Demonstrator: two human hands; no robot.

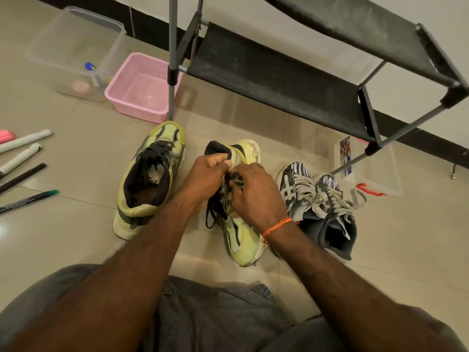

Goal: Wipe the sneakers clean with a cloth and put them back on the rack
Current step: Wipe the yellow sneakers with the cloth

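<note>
Sneaker [241,240], pale yellow-green, tipped on its side on the floor [76,224] between both hands, toe toward the camera, heel toward the rack. Gripped at the dark collar by the left hand [205,179], fingers curled over the edge. Pressed at the laces by the right hand [253,194], fingers curled round a crumpled dark cloth [234,180], mostly hidden under the fingers. Orange thread [276,226] round the right wrist.

Just left, upright on the tiles: matching sneaker [149,179], laces loose. Just right, touching each other: two dark striped sneakers [317,207] with pale laces. Glossy beige tiles underfoot, with faint grout lines and glare.

Beyond the shoes: rack [279,74] with black fabric shelves on grey tubes, lower shelf bare and dusty, one leg standing just behind the left sneaker. Left of that leg, pink basket [142,90]; further left, clear tub [73,52] holding small items. Under the rack's right end, clear box [375,171] with a red clip. Pens [28,199] and pale rolls [22,142] at far left. Dark skirting along the wall. Open tile between pens and left sneaker.
</note>
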